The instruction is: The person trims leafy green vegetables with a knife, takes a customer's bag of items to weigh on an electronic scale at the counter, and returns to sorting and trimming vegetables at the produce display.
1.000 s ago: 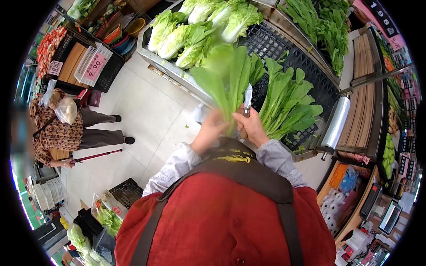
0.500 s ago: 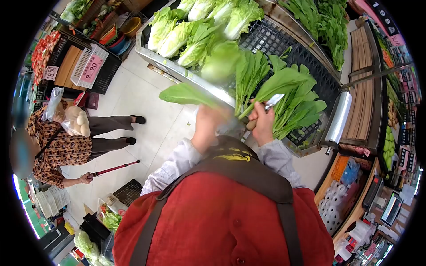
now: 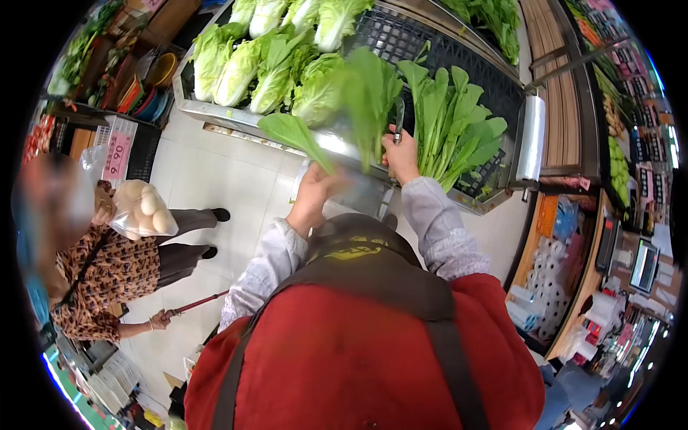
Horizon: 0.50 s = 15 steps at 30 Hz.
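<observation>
My right hand (image 3: 403,155) is closed round a small knife (image 3: 398,118), whose blade points up and away from me. Just left of it, a blurred green leafy vegetable (image 3: 365,107) stands over the crate's near edge; its lower end is smeared. Closed at lower left, my left hand (image 3: 311,197) has a single long green leaf (image 3: 295,136) rising from its fingers, which are partly blurred. A bunch of leafy greens (image 3: 451,132) lies in the black crate (image 3: 390,32) to the right of the knife.
Napa cabbages (image 3: 236,75) fill the crate's left part. A roll of clear plastic (image 3: 530,136) is fixed at the stand's right end. On the left a person (image 3: 107,279) holds a bag of pale round items (image 3: 140,209) and a red stick (image 3: 202,302).
The knife has swung from pointing right to pointing away from me. My left hand has moved down and left of the greens with the leaf. The view has shifted, and the person on the left appears nearer.
</observation>
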Available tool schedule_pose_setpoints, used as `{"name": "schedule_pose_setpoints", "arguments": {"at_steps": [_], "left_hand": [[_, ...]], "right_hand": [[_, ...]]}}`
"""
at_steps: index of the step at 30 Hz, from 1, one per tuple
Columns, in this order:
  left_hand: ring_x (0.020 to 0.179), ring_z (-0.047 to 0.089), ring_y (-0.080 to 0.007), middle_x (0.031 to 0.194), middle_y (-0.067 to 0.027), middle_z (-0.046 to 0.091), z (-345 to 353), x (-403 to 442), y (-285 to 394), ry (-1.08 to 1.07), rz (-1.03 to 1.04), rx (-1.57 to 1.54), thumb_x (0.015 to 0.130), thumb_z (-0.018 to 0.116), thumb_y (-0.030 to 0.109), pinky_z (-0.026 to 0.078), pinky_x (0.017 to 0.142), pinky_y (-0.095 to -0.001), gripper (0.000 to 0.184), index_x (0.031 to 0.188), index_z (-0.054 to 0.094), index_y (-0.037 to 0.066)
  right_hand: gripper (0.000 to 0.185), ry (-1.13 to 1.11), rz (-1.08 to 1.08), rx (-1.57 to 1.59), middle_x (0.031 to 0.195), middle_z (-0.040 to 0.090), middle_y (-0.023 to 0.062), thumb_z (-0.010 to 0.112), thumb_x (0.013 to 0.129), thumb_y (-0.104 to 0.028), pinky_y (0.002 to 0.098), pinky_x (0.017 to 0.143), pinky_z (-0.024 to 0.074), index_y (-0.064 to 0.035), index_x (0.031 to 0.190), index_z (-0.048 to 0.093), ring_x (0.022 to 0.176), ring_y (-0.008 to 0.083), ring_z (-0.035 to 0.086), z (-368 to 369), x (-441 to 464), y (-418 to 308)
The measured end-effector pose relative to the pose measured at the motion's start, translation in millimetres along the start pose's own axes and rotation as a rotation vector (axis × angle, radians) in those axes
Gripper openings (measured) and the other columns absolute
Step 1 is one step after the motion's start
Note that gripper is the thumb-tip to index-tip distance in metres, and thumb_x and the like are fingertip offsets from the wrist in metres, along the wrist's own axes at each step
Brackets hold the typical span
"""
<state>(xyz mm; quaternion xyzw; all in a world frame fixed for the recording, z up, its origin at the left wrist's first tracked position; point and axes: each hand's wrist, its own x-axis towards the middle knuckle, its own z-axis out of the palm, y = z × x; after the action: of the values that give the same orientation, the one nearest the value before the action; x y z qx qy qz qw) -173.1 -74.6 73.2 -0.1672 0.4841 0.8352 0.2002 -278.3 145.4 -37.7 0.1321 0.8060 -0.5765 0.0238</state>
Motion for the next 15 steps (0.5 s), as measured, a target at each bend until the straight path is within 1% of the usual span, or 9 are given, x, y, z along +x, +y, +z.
{"name": "schedule_pose_setpoints", "arguments": {"at_steps": [2, 3, 4, 5, 7, 9, 11, 13, 15], "left_hand": [[0.085, 0.063, -0.019, 0.098, -0.0084, 0.06, -21, 22, -19, 0.007, 0.039, 0.152, 0.085, 0.054, -0.001, 0.053, 0.072, -0.0309, 0.025, 0.108, 0.049, 0.004], [0.083, 0.062, -0.0183, 0.095, -0.0079, 0.061, -20, 30, -27, 0.055, 0.032, 0.4, 0.081, 0.057, 0.0, 0.051, 0.069, -0.0307, 0.025, 0.106, 0.052, 0.003], [0.084, 0.061, -0.0182, 0.095, -0.0087, 0.061, -13, 28, -36, 0.07, 0.117, 0.246, 0.079, 0.059, 0.001, 0.05, 0.067, -0.0313, 0.028, 0.106, 0.054, 0.002], [0.078, 0.061, -0.0182, 0.095, -0.0127, 0.061, -8, 26, -29, 0.006, 0.122, 0.382, 0.082, 0.053, -0.002, 0.052, 0.07, -0.0311, 0.039, 0.12, 0.043, 0.001], [0.077, 0.06, -0.0165, 0.097, -0.0111, 0.059, 9, 30, -35, 0.003, 0.074, 0.296, 0.084, 0.045, -0.008, 0.052, 0.067, -0.0261, 0.037, 0.119, 0.043, 0.003], [0.078, 0.06, -0.0157, 0.097, -0.0099, 0.059, 5, 30, -35, -0.054, 0.138, 0.335, 0.084, 0.046, -0.007, 0.052, 0.066, -0.0261, 0.036, 0.118, 0.045, 0.003], [0.078, 0.059, -0.0146, 0.094, -0.0086, 0.059, 18, 24, -29, 0.003, 0.179, 0.343, 0.084, 0.047, -0.007, 0.052, 0.065, -0.0263, 0.033, 0.116, 0.046, 0.002], [0.076, 0.059, -0.0128, 0.096, -0.008, 0.061, 20, 19, -6, -0.036, 0.196, 0.513, 0.084, 0.051, -0.004, 0.051, 0.063, -0.0271, 0.032, 0.115, 0.047, 0.0], [0.076, 0.061, -0.016, 0.096, -0.0125, 0.063, 26, 16, 20, -0.014, 0.169, 0.683, 0.083, 0.055, 0.001, 0.051, 0.064, -0.0306, 0.034, 0.116, 0.048, -0.002]], "right_hand": [[0.041, 0.052, -0.072, -0.004, 0.091, 0.061, 0.0058, 0.063, 0.083, -0.012, 0.0268, 0.039, 0.0395, -0.003, 0.122, 0.052, 0.045, 0.0094, 0.046, -8, -33, -15], [0.04, 0.051, -0.024, 0.113, 0.088, 0.062, 0.0069, 0.064, 0.083, -0.015, 0.0258, 0.039, 0.0376, -0.0027, 0.12, 0.053, 0.045, 0.0083, 0.045, -19, -54, -36], [0.04, 0.056, 0.024, 0.229, 0.085, 0.064, 0.0079, 0.065, 0.083, -0.018, 0.0248, 0.038, 0.0356, -0.0024, 0.118, 0.055, 0.044, 0.0071, 0.044, -31, -76, -58], [0.038, -0.002, 0.061, 0.228, 0.077, 0.063, 0.0071, 0.065, 0.084, -0.018, 0.023, 0.036, 0.0333, -0.0024, 0.117, 0.055, 0.042, 0.0066, 0.043, -43, -86, -64], [0.036, -0.003, 0.096, 0.088, 0.067, 0.057, 0.0033, 0.061, 0.085, -0.015, 0.0212, 0.035, 0.0328, -0.0025, 0.117, 0.051, 0.04, 0.0062, 0.042, -69, -107, -54], [0.04, -0.053, 0.12, -0.006, 0.072, 0.056, 0.0041, 0.059, 0.086, -0.013, 0.0214, 0.037, 0.0351, -0.0035, 0.122, 0.045, 0.044, 0.0072, 0.044, -73, -112, -53], [0.046, 0.038, 0.038, -0.087, 0.082, 0.058, 0.0066, 0.057, 0.086, -0.013, 0.0213, 0.04, 0.0372, -0.0041, 0.127, 0.038, 0.05, 0.008, 0.048, -82, -118, -32], [0.05, 0.032, -0.057, -0.158, 0.087, 0.058, 0.0073, 0.056, 0.085, -0.01, 0.0221, 0.044, 0.0397, -0.0047, 0.13, 0.035, 0.055, 0.0092, 0.051, -80, -115, -27], [0.055, 0.013, -0.143, -0.21, 0.091, 0.059, 0.008, 0.054, 0.083, -0.007, 0.023, 0.048, 0.0421, -0.0052, 0.133, 0.031, 0.06, 0.0105, 0.053, -72, -109, -32]]}}
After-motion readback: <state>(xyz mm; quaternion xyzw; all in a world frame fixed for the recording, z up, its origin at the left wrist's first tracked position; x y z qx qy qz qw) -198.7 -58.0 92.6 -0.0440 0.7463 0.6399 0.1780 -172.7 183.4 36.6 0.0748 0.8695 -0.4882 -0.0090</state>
